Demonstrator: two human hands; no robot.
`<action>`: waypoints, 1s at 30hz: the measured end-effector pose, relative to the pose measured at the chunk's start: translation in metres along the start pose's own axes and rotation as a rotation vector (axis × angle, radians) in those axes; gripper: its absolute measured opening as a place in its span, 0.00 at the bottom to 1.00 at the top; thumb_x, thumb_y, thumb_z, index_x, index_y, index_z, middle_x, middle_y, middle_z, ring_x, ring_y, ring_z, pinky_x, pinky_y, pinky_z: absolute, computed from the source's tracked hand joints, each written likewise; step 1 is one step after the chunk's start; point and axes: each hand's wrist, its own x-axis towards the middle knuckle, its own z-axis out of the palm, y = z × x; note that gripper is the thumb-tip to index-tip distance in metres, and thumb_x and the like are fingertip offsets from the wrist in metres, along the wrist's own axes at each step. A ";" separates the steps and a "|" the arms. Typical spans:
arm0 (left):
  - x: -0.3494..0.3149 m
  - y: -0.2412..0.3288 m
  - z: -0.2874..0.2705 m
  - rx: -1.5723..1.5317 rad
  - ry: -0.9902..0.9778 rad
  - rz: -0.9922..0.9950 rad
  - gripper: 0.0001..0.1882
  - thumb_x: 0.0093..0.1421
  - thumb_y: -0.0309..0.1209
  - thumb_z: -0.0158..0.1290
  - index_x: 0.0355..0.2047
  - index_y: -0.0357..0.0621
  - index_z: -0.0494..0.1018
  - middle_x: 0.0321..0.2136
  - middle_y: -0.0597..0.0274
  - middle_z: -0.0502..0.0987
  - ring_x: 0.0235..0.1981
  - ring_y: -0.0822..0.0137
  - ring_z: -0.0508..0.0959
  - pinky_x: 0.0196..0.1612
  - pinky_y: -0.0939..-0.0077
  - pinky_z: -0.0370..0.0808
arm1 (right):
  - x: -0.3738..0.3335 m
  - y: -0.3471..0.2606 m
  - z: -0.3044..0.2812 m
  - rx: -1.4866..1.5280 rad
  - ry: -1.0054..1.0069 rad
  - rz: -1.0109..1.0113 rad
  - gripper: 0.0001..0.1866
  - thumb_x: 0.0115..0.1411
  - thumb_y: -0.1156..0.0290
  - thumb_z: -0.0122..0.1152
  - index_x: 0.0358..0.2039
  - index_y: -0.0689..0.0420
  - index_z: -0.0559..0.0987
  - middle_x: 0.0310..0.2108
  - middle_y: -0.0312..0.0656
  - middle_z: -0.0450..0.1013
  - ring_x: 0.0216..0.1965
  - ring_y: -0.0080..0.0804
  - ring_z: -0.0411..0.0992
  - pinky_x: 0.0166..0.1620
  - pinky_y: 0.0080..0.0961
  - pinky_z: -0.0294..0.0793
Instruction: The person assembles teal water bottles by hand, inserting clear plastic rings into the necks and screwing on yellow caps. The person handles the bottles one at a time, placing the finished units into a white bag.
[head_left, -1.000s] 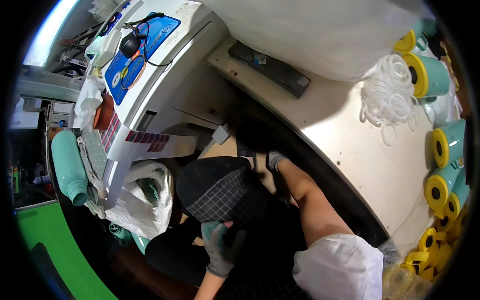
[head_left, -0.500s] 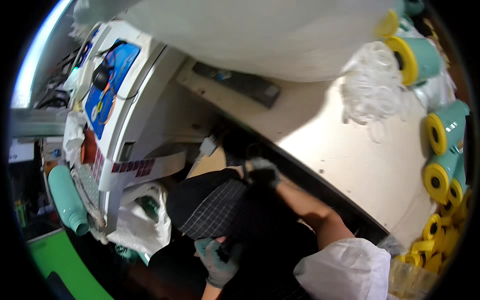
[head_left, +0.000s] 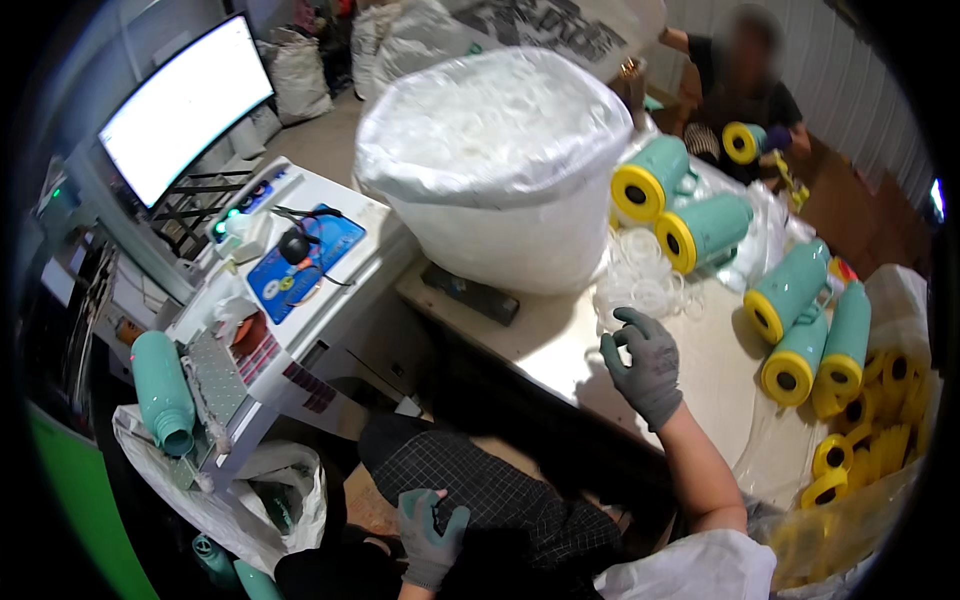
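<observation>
Our left hand (head_left: 432, 537) looks half-open and empty, like our right hand (head_left: 645, 366), which should pinch the nearby clear rings (head_left: 648, 268) lightly.

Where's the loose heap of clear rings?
In the head view, right of centre, the heap lies on the pale table, beside the white sack, just beyond the right hand.

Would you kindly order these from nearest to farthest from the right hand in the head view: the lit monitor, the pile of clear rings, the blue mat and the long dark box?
1. Pile of clear rings: just beyond the right hand.
2. Long dark box: to its left, below the white sack.
3. Blue mat: farther left.
4. Lit monitor: far left, toward the back.
</observation>
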 end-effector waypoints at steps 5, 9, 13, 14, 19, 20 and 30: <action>-0.006 -0.006 -0.001 -0.045 0.037 0.075 0.20 0.52 0.32 0.67 0.45 0.40 0.76 0.40 0.54 0.75 0.43 0.54 0.74 0.46 0.60 0.74 | 0.143 -0.058 -0.053 0.290 0.258 -0.250 0.09 0.58 0.71 0.71 0.27 0.60 0.80 0.35 0.47 0.81 0.35 0.44 0.78 0.40 0.36 0.77; 0.003 0.008 -0.010 -0.038 0.104 0.200 0.17 0.50 0.24 0.67 0.41 0.39 0.77 0.37 0.53 0.74 0.34 0.58 0.75 0.35 0.67 0.76 | 0.277 -0.089 -0.032 0.372 0.077 -0.213 0.17 0.61 0.57 0.70 0.34 0.61 0.83 0.36 0.49 0.81 0.40 0.46 0.80 0.46 0.39 0.77; 0.018 0.012 -0.005 0.014 0.294 0.445 0.05 0.62 0.27 0.63 0.34 0.41 0.78 0.28 0.58 0.75 0.31 0.57 0.76 0.35 0.61 0.75 | 0.393 -0.075 0.055 0.125 -0.244 -0.202 0.49 0.49 0.35 0.73 0.61 0.60 0.77 0.58 0.59 0.75 0.62 0.53 0.72 0.66 0.42 0.68; 0.020 0.013 0.000 -0.058 0.252 0.366 0.06 0.59 0.26 0.64 0.34 0.40 0.77 0.29 0.55 0.75 0.33 0.53 0.76 0.37 0.58 0.75 | 0.412 -0.069 0.071 -0.007 -0.286 -0.253 0.59 0.43 0.32 0.75 0.67 0.61 0.72 0.64 0.62 0.70 0.68 0.55 0.66 0.70 0.41 0.64; 0.016 -0.003 -0.001 0.058 0.199 0.391 0.08 0.56 0.26 0.65 0.33 0.38 0.77 0.32 0.50 0.77 0.35 0.46 0.76 0.39 0.52 0.75 | 0.444 -0.112 0.132 0.086 -0.623 -0.145 0.70 0.35 0.28 0.78 0.72 0.61 0.65 0.71 0.61 0.62 0.73 0.56 0.60 0.74 0.42 0.59; 0.018 -0.003 -0.003 0.062 0.178 0.412 0.08 0.56 0.27 0.64 0.33 0.39 0.77 0.32 0.50 0.77 0.34 0.46 0.76 0.39 0.52 0.75 | 0.444 -0.108 0.140 0.099 -0.656 -0.144 0.70 0.35 0.28 0.78 0.72 0.61 0.65 0.71 0.60 0.62 0.72 0.55 0.60 0.73 0.42 0.60; 0.024 0.008 -0.004 -0.118 0.209 0.245 0.05 0.59 0.27 0.62 0.32 0.41 0.78 0.29 0.49 0.78 0.34 0.45 0.78 0.39 0.53 0.75 | 0.425 -0.163 0.099 0.045 -1.095 -0.055 0.64 0.42 0.39 0.82 0.75 0.46 0.60 0.66 0.50 0.70 0.62 0.44 0.72 0.57 0.43 0.77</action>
